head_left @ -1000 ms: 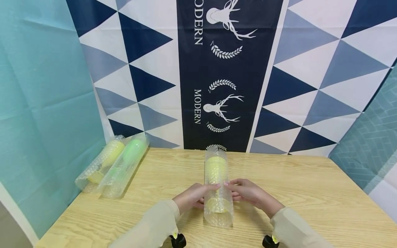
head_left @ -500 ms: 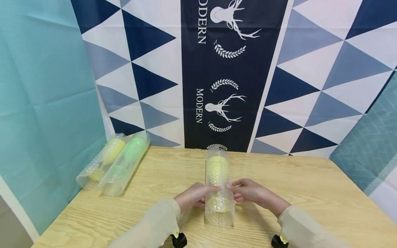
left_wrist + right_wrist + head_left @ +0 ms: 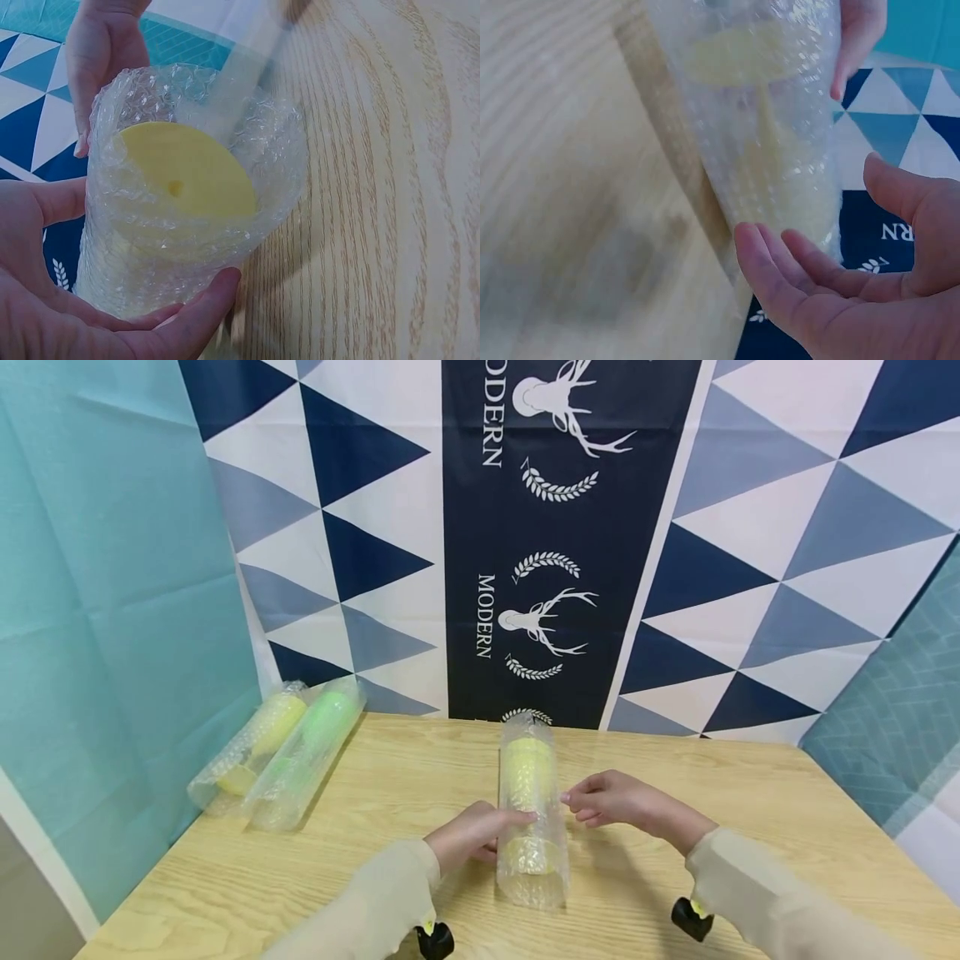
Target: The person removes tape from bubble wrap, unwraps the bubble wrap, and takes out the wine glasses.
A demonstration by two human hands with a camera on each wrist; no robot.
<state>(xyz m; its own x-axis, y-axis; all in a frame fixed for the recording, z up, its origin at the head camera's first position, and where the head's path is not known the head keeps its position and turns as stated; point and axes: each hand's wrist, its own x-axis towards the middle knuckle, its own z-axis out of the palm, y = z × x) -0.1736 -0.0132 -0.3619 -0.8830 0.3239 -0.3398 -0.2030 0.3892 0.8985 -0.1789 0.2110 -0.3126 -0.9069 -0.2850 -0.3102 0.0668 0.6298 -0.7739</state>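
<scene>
Pale wood-grain table: one clear bubble-wrap tube enclosing a yellow cylindrical piece, gripped by our left hand, just left of our relaxed, empty right hand. Step, we judge: steadying the tube; next calls for light pressure.

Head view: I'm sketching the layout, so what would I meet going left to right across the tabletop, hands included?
Leftmost wrapped yellow item → wrapped green item → left hand → middle wrapped yellow item → right hand.

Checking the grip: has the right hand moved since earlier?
Yes: in the head view, against the dark panel, the right hand shifted rightward and up the image.
</scene>
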